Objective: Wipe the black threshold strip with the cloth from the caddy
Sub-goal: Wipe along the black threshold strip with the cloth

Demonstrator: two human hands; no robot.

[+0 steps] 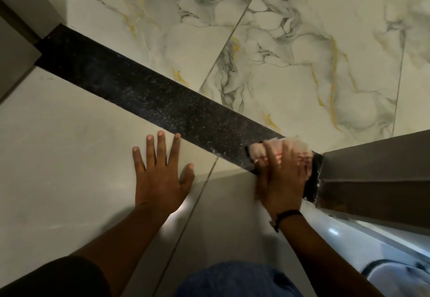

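Marbled floor [290, 47], one black threshold strip [144, 96], left hand [160, 178] fingers spread, right hand [282, 178] gripping one cloth [290, 146]

The floor [58, 145] on the near side was plain beige tile, crossed by a thin grout line [197, 194]. A black threshold strip [139, 91], speckled with pale dust, ran diagonally from far left to near right. Beyond it lay white marble-patterned tiles [302, 52] veined in grey and yellow. A left hand [160, 175] rested flat on the beige tile just beside the strip. At the strip's right end a pink-and-white cloth [279, 150] lay on it, pressed down by a right hand [281, 180].
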